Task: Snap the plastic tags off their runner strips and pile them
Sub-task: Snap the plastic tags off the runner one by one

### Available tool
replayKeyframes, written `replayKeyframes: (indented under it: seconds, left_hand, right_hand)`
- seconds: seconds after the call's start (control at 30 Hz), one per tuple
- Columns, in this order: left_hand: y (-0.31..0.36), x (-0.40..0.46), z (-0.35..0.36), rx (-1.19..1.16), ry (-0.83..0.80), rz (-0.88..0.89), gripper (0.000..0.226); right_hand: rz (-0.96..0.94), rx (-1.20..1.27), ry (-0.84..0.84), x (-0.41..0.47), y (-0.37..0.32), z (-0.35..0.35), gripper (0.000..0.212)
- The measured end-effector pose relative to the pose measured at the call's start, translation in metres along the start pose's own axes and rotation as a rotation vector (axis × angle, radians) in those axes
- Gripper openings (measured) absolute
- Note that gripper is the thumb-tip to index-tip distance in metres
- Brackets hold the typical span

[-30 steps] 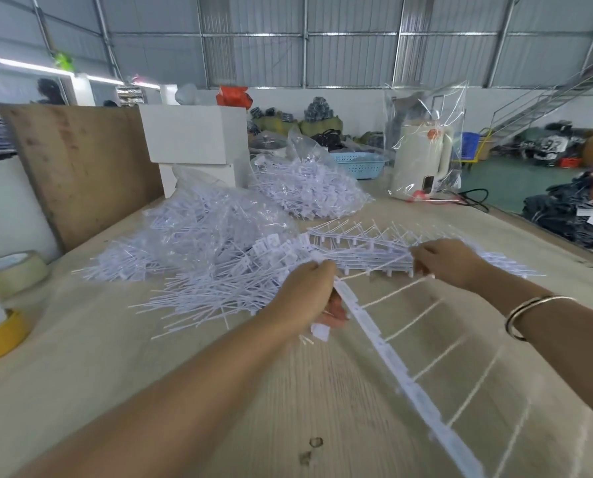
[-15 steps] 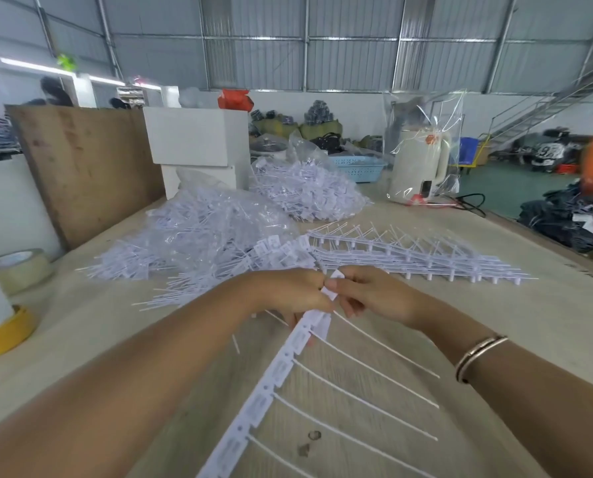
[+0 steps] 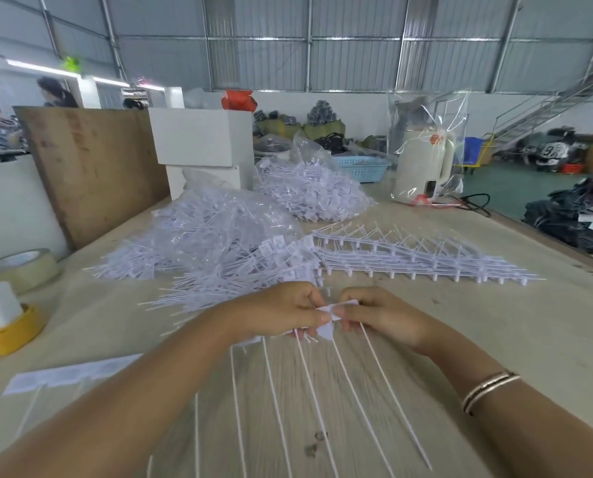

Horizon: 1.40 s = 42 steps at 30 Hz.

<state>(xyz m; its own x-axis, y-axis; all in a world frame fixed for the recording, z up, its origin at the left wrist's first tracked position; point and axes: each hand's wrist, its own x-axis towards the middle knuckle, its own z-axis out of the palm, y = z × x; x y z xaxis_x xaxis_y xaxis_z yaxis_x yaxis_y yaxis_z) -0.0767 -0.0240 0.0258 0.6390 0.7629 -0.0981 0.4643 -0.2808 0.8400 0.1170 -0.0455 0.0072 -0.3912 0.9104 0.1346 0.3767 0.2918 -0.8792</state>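
Runner strip [image 3: 326,313], white, no legible marking: pinched by left hand [image 3: 281,313] and right hand [image 3: 381,313] over bench [image 3: 495,339], near loose tag pile [image 3: 240,270].

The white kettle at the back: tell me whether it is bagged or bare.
Bagged: the white kettle stands upright inside a clear plastic bag that rises above its lid.

my arms bare, no sleeves in view. left hand [image 3: 281,313] without rings i can see. right hand [image 3: 384,315] likewise; thin gold-toned bangle [image 3: 488,391] with dark middle line on right wrist.
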Motion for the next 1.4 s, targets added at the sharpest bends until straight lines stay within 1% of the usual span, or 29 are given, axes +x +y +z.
replayKeyframes:
  seconds: [0.07,0.13,0.2,0.3,0.37,0.4,0.47,0.5,0.53,0.6,0.63,0.67,0.77,0.87,0.9,0.93,0.97,1.03,1.07,1.1,1.13,1.2,1.23,1.3,1.37,1.4]
  left_hand:
    - [-0.008,-0.002,0.003,-0.098,0.021,0.016,0.004]
    - [-0.015,-0.002,0.004,-0.122,0.051,0.048,0.006]
    - [-0.022,-0.001,0.005,-0.135,0.093,0.094,0.007]
    - [-0.027,0.0,0.005,-0.21,0.151,0.175,0.009]
    - [-0.027,-0.001,0.004,-0.346,0.198,0.227,0.009]
    - [-0.028,-0.002,0.002,-0.441,0.231,0.247,0.007]
    - [-0.028,-0.005,-0.004,-0.555,0.298,0.28,0.01]
    - [-0.028,-0.006,-0.006,-0.564,0.315,0.293,0.01]
    - [-0.028,-0.007,-0.008,-0.552,0.318,0.303,0.009]
    - [-0.025,-0.007,-0.008,-0.467,0.281,0.313,0.008]
    - [-0.023,-0.007,-0.006,-0.404,0.25,0.307,0.011]
    - [-0.022,-0.007,-0.003,-0.335,0.223,0.291,0.016]
    - [-0.024,-0.006,0.002,-0.168,0.169,0.246,0.022]
    - [-0.026,-0.007,0.004,-0.077,0.134,0.217,0.022]
    - [-0.025,-0.006,0.004,-0.029,0.132,0.208,0.024]
    - [-0.024,-0.005,0.004,0.03,0.133,0.202,0.026]
    - [-0.022,-0.003,0.004,0.089,0.131,0.207,0.028]
    - [-0.014,0.001,0.004,0.186,0.112,0.227,0.026]
    - [-0.009,0.003,0.003,0.215,0.099,0.239,0.026]
    - [-0.004,0.004,0.002,0.229,0.092,0.252,0.029]
    - [0.002,0.006,0.0,0.225,0.094,0.26,0.032]
    - [0.01,0.008,-0.002,0.188,0.13,0.272,0.035]
    - [0.012,0.008,-0.002,0.171,0.165,0.281,0.035]
    - [0.01,0.008,0.0,0.169,0.234,0.275,0.031]
    - [0.002,0.006,0.004,0.22,0.279,0.234,0.021]
    - [-0.003,0.005,0.007,0.258,0.304,0.222,0.016]
  right_hand:
    - [-0.018,-0.018,-0.015,-0.001,0.001,0.002,0.031]
    - [-0.043,-0.042,-0.007,0.0,0.004,0.005,0.022]
    - [-0.091,-0.043,0.06,0.001,0.007,0.008,0.015]
    - [-0.232,0.003,0.168,0.005,0.009,0.016,0.026]
    - [-0.3,0.062,0.271,0.008,0.009,0.021,0.025]
    - [-0.308,0.121,0.347,0.009,0.008,0.022,0.02]
    - [-0.253,0.251,0.466,0.006,0.005,0.019,0.015]
    - [-0.222,0.273,0.468,0.004,0.006,0.016,0.017]
    - [-0.206,0.251,0.423,0.002,0.009,0.013,0.021]
    - [-0.172,0.165,0.278,-0.002,0.011,0.009,0.032]
    - [-0.141,0.117,0.23,-0.002,0.011,0.008,0.033]
    - [-0.115,0.048,0.212,-0.001,0.011,0.006,0.031]
    - [-0.049,-0.235,0.234,0.001,0.011,-0.005,0.01]
    - [0.082,-0.578,0.175,-0.004,0.017,-0.014,0.02]
    - [0.112,-0.654,0.157,-0.005,0.018,-0.015,0.021]
    - [0.113,-0.673,0.169,-0.006,0.018,-0.014,0.022]
    - [0.083,-0.613,0.22,-0.006,0.016,-0.012,0.021]
    - [0.008,-0.32,0.375,-0.005,0.003,-0.004,0.019]
    - [-0.002,-0.205,0.409,-0.003,-0.003,0.0,0.025]
    - [0.001,-0.146,0.384,0.0,-0.009,0.004,0.033]
    - [0.011,-0.152,0.313,0.002,-0.014,0.007,0.039]
    - [0.044,-0.184,0.167,0.005,-0.021,0.012,0.042]
    - [0.046,-0.164,0.147,0.007,-0.022,0.012,0.041]
    - [0.022,-0.042,0.199,0.01,-0.021,0.007,0.035]
    - [-0.002,0.083,0.285,0.008,-0.012,0.003,0.033]
    - [-0.006,0.1,0.309,0.006,-0.007,0.002,0.033]
